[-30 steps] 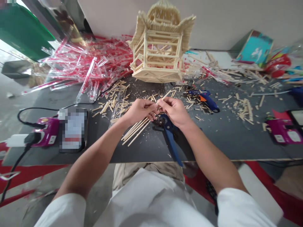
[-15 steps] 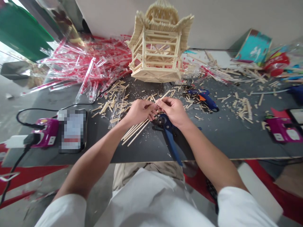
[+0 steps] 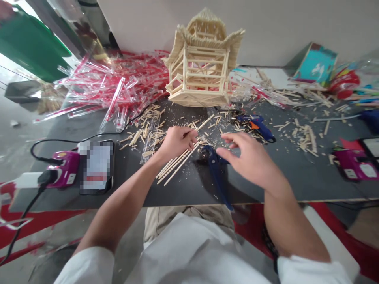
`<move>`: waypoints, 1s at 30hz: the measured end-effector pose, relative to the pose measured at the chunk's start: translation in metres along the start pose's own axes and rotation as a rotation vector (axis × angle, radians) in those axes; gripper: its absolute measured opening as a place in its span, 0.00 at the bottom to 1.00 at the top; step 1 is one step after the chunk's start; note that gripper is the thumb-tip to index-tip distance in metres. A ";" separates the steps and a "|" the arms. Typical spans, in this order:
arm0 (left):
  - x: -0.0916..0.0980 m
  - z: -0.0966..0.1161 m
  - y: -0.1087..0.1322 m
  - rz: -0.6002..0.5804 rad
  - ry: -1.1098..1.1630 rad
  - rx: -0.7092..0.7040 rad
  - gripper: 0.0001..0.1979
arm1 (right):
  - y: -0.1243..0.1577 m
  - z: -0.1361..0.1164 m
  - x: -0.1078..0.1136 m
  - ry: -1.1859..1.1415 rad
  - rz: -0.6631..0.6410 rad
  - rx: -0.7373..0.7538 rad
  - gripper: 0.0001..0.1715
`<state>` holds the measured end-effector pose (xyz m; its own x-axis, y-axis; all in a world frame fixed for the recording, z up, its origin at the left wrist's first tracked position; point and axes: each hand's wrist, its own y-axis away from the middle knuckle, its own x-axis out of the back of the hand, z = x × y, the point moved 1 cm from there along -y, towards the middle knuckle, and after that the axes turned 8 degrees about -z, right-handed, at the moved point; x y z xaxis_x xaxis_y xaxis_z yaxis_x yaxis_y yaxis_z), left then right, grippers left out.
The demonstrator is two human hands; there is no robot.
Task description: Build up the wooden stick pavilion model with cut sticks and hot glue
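My left hand (image 3: 179,142) is closed around a thin wooden stick (image 3: 206,122), whose end points up and to the right. Under that hand, several long wooden sticks (image 3: 177,165) lie side by side on the table. My right hand (image 3: 247,156) is off to the right with thumb and fingers apart, holding nothing. It hovers beside a blue-handled hand tool (image 3: 217,177) that looks like a cutter, its head partly in shadow. Beyond both hands stands a pavilion model (image 3: 204,63) built of wooden sticks, with a curved two-tier roof.
A blue glue gun (image 3: 257,127) lies right of centre among wood scraps (image 3: 304,136). Red and clear plastic wrappers (image 3: 118,85) heap at the back left. A phone (image 3: 97,165) and a purple power socket (image 3: 63,167) sit at left with cables; another purple socket (image 3: 358,163) is at right.
My right hand has let go of the stick and moved right and toward me, opening. My left hand keeps hold of the stick. The whole view has shifted slightly.
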<state>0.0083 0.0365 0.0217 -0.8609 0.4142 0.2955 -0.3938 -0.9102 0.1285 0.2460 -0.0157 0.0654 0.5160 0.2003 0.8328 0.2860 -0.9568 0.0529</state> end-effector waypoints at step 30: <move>-0.004 0.005 0.009 0.080 -0.364 -0.235 0.20 | 0.035 -0.013 -0.015 -0.298 -0.333 -0.290 0.18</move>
<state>0.0102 0.0269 0.0267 -0.7388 0.2751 0.6153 -0.4293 -0.8958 -0.1149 0.2378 -0.0554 0.0619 0.6542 0.5139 0.5550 0.2602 -0.8419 0.4728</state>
